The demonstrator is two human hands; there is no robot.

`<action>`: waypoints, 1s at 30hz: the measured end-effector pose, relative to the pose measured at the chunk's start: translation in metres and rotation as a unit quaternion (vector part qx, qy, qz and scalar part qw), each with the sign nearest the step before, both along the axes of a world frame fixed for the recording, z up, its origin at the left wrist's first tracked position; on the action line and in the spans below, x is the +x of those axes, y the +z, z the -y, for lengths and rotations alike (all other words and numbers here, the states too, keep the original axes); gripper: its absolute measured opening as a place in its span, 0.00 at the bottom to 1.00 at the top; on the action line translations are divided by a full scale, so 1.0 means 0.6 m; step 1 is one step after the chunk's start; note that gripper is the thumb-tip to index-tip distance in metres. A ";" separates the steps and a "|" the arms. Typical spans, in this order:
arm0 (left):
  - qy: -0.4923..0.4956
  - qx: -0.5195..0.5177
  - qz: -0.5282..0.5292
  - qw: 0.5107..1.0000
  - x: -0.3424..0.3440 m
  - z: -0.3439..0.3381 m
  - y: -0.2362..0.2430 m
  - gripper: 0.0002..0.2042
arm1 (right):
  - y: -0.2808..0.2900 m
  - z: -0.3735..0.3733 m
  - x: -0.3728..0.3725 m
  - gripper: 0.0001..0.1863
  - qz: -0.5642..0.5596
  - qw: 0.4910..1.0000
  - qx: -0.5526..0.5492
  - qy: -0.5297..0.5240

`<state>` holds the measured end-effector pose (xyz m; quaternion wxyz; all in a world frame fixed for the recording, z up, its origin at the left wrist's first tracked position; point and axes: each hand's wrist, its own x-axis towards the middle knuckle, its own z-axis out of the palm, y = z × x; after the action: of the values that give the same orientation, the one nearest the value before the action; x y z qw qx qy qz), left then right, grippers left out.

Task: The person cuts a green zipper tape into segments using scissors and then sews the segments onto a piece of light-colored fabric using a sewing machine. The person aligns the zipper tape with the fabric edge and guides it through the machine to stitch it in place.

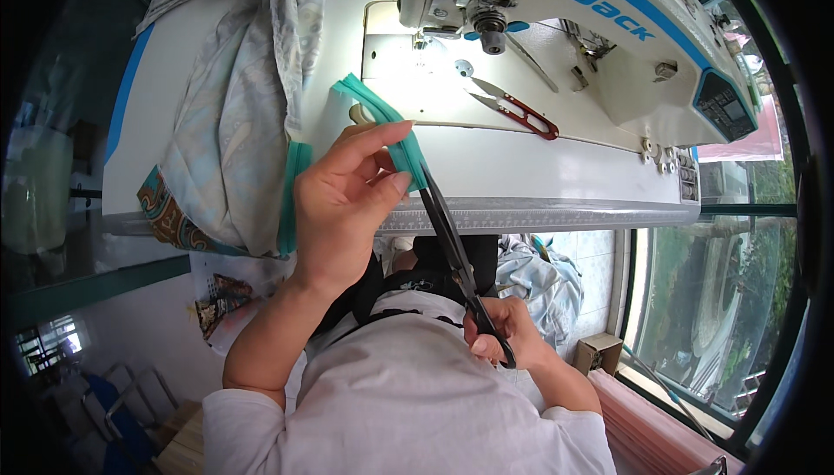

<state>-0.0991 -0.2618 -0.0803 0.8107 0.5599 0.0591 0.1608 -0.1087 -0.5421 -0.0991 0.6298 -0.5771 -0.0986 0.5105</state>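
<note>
Teal zipper tape [408, 158]: one strip, above the front edge of the bench [539, 162], its lower end at the scissor blades. Nearest you, right hand [504, 329]: closed round the handles of long black scissors [446, 230], blades nearly together. Beyond, left hand [343, 192]: thumb and index finger pinching the tape, upper end free.

Progress, as judged: cutting reached, the blades being at the strip's end; whether the cut is through, you cannot tell from here. Outstanding, if not: parting that end. Beside your left wrist, second teal strip [296, 162], along the edge of grey patterned cloth [230, 110]; attachment unconfirmed. Farther off, red-handled thread snips [526, 119], lying unused on the bed of the sewing machine [556, 6].

Obscured: fingers inside the scissor handles; tape beneath your fingertips; part of the second strip, behind your left hand; needle area, lost in lamp glare; machine top, cut off.
</note>
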 end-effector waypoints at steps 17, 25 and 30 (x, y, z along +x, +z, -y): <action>0.014 0.044 0.013 0.999 0.001 0.002 -0.011 0.22 | -0.003 -0.018 -0.008 0.24 0.043 0.997 -0.058 -0.023; 0.025 0.043 -0.004 0.999 -0.002 0.005 -0.009 0.22 | -0.009 -0.019 -0.013 0.25 0.068 0.994 -0.082 -0.024; 0.021 0.049 0.007 0.999 -0.001 0.005 -0.015 0.21 | -0.006 -0.021 -0.012 0.23 0.063 0.995 -0.078 -0.024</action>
<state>-0.0999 -0.2646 -0.0893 0.7793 0.5961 0.0578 0.1846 -0.1160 -0.5292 -0.1026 0.5875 -0.6577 -0.0837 0.4639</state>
